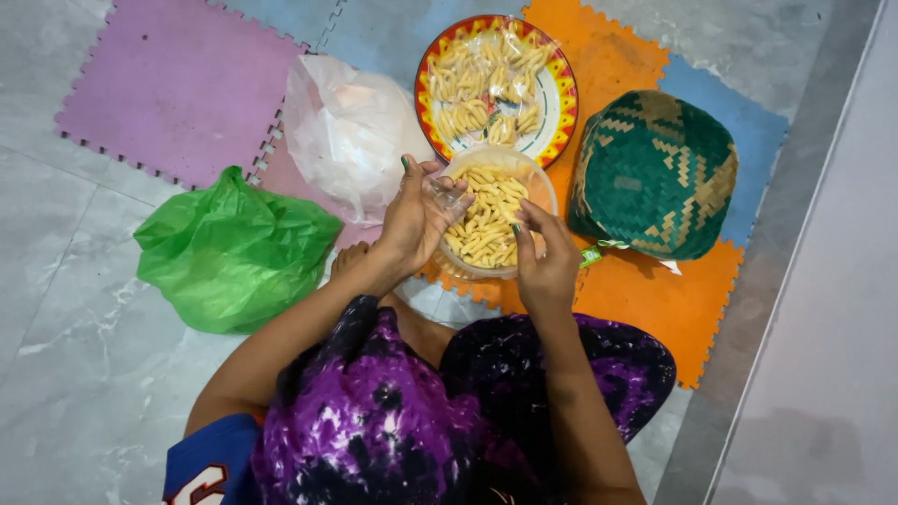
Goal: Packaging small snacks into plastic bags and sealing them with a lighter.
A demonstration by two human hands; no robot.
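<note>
I am pinching a small clear bag (447,194) in my left hand (416,220), fingers closed on it, above the tub (491,220) of snack sticks. My right hand (547,257) is curling half-closed at the tub's rim, gripping nothing I can make out. A plate (496,84) is lying just beyond.

Views: one, head-worn. Position: above a seated person, facing almost straight down. Range: close; purple patterned lap fills the bottom edge. Field covered: grey marble-look floor tiles (75,374), coloured interlocking foam mats (178,84), round clear plastic tub of pale snack sticks (488,217) near centre. No second view, so no shared ground.
</note>
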